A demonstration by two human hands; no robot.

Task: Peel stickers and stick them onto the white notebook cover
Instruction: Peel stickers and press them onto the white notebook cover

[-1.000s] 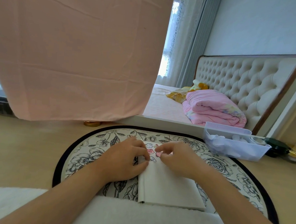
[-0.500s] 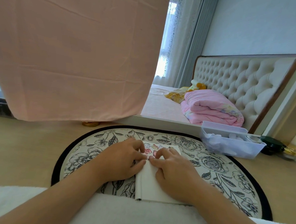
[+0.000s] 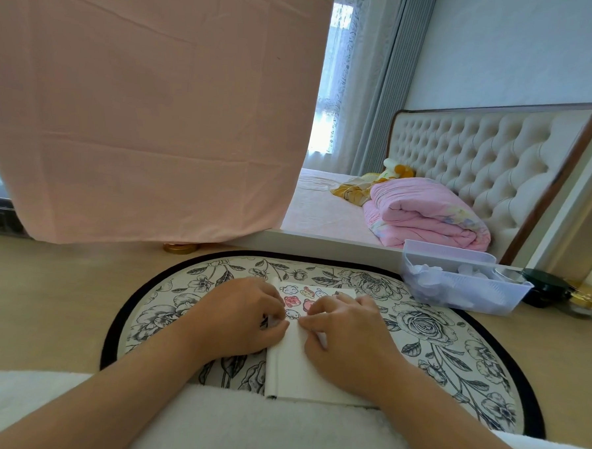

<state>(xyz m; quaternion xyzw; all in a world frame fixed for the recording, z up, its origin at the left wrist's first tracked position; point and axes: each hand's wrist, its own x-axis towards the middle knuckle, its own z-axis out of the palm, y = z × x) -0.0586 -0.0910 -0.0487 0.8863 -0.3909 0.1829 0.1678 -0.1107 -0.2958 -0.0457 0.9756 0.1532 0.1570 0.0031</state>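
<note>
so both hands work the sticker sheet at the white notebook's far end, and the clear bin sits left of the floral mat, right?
Wrong side: in the head view the clear bin sits right of the floral mat. Rest holds: left hand and right hand are at the sticker sheet at the white notebook's far end.

Our notebook (image 3: 287,371) lies on the mat (image 3: 426,337) at its 6 o'clock, with the sheet (image 3: 305,291) at the notebook's 12 o'clock. Our left hand (image 3: 238,317) sits at its 10 o'clock corner and our right hand (image 3: 350,333) on it. The bin (image 3: 456,289) stands at the mat's 2 o'clock, with the bed (image 3: 323,208) behind it and a blanket (image 3: 425,217) on the bed.
</note>
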